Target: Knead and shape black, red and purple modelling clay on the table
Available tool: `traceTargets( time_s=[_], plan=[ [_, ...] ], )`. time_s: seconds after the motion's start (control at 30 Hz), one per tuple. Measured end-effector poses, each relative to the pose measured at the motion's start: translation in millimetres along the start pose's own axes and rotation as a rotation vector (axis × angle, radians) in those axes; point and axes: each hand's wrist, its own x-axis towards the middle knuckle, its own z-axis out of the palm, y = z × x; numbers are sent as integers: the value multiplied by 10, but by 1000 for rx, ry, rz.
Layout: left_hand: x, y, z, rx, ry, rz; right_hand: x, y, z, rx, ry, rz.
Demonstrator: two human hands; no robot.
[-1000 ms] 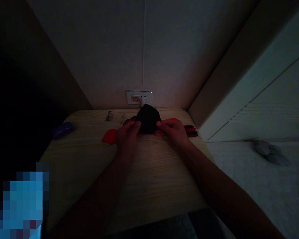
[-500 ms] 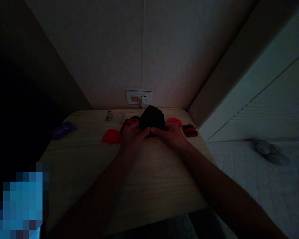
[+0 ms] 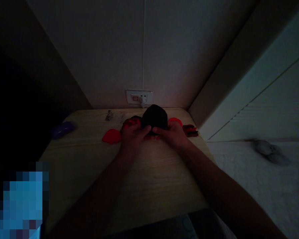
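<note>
A black rounded item [image 3: 154, 117], perhaps of soft cloth, is held between both my hands near the back of the wooden table. My left hand [image 3: 133, 135] grips its left side, thumb on the near edge. On its right side my right hand [image 3: 173, 133] is closed the same way, the two thumbs almost meeting. Behind my left fingers lies a dark red and black bundle [image 3: 131, 123]. A flat red piece [image 3: 111, 136] rests left of that hand, and another red piece [image 3: 175, 121] shows behind the right one. The dim light hides what the items are.
The wooden table [image 3: 154, 179] stands against a wall with a socket [image 3: 139, 97] and a plug in it. A purple object [image 3: 63, 129] lies at its left edge. A dark red and black item [image 3: 190, 130] is near the right edge. A grey object [image 3: 270, 152] lies beyond, blurred.
The black item has shifted slightly to the right and looks rounder and wider at the top. My thumbs have moved a little further apart; both hands stay on it.
</note>
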Motion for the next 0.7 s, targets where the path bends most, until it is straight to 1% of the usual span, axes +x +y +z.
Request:
traceTargets(
  time_s=[0.07,0.17,0.2,0.37,0.47,0.53,0.57,0.63,0.7],
  plan=[
    [3,-5,-5,10,17,17,11,2,0,13,20,7],
    [0,-3,-10,44,95,45,17,-7,14,31,31,11],
    [-3,1,-8,44,103,47,17,-9,16,35,35,3],
    [-4,16,6,-21,39,41,19,-11,-10,25,44,-21],
    [7,11,-2,-23,100,75,28,-17,-17,65,35,7],
    [11,8,-14,-14,143,101,35,-22,-19,74,67,6],
    [11,9,-19,-10,145,104,38,-24,-22,66,85,0],
    [8,16,-24,-10,110,97,42,-25,-31,42,109,-9],
    [6,26,-26,-23,83,81,44,-21,-41,27,98,-2]
  ],
)
